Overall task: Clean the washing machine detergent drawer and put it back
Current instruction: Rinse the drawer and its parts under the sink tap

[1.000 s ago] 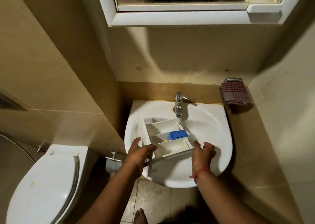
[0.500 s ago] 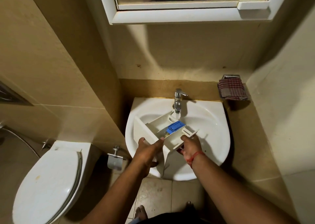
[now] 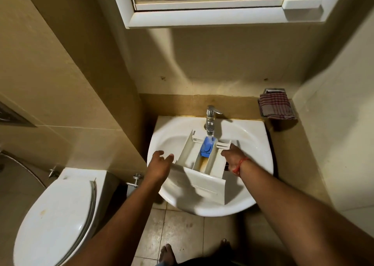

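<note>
The white detergent drawer (image 3: 204, 170) lies in the white sink (image 3: 255, 144), its front panel toward me and its far end under the tap (image 3: 210, 118). Water runs from the tap onto the drawer's blue insert (image 3: 206, 148). The middle compartment shows brown residue. My right hand (image 3: 232, 156), with a red thread at the wrist, holds the drawer's right side wall. My left hand (image 3: 160, 162) hovers just left of the drawer, fingers relaxed, holding nothing.
A white toilet (image 3: 54, 215) with its lid down stands at the lower left. A checked cloth (image 3: 276, 106) hangs on a holder on the ledge right of the sink. A white-framed mirror cabinet (image 3: 222, 16) juts out overhead. My bare feet stand on the tiled floor below.
The drawer has been turned from lying crosswise to pointing lengthwise under the tap. My left hand has let go of it; my right hand has shifted to its right wall.
</note>
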